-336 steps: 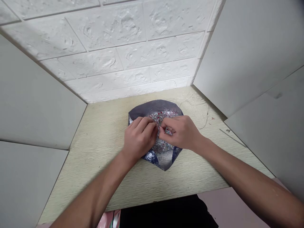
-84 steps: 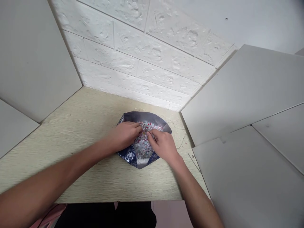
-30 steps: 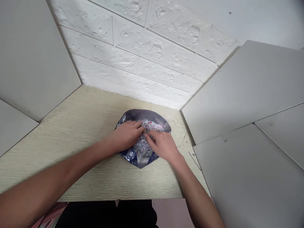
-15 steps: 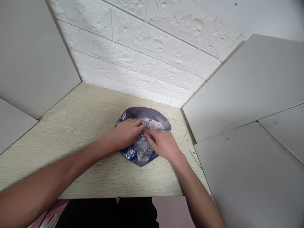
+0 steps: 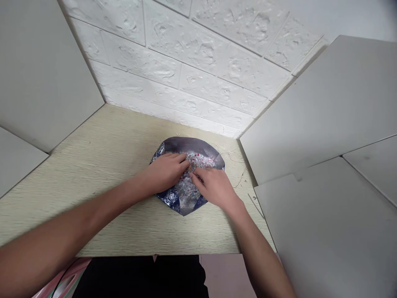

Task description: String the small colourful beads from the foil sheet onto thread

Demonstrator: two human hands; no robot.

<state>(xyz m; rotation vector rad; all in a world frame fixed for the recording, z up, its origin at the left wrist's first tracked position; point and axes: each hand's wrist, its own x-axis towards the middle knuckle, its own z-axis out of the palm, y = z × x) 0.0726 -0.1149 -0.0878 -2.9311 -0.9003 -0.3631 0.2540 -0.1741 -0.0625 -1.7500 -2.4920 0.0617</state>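
On the tabletop lies a folded foil-lined tray (image 5: pixel 195 145), silvery inside and dark blue with a pale pattern on its outer folds. Many tiny beads (image 5: pixel 203 159), clear, pinkish and some red, are spread in it. My left hand (image 5: pixel 169 169) rests over the tray's left side, its fingers curled down among the beads. My right hand (image 5: pixel 214 184) comes in from the right, thumb and forefinger pinched close to my left fingertips near the middle. Something small and yellowish shows between the two hands; it is too small to name.
The pale wooden table (image 5: pixel 93 165) backs onto a white brick-patterned wall (image 5: pixel 198 62). Grey panels stand at the left (image 5: pixel 46 74) and right (image 5: pixel 325 111). Thin thread (image 5: pixel 241 179) and a thin metal piece (image 5: pixel 256 205) lie right of the tray.
The view has shifted slightly. Both hands stay over the beads in nearly the same pose, with only small finger movement.
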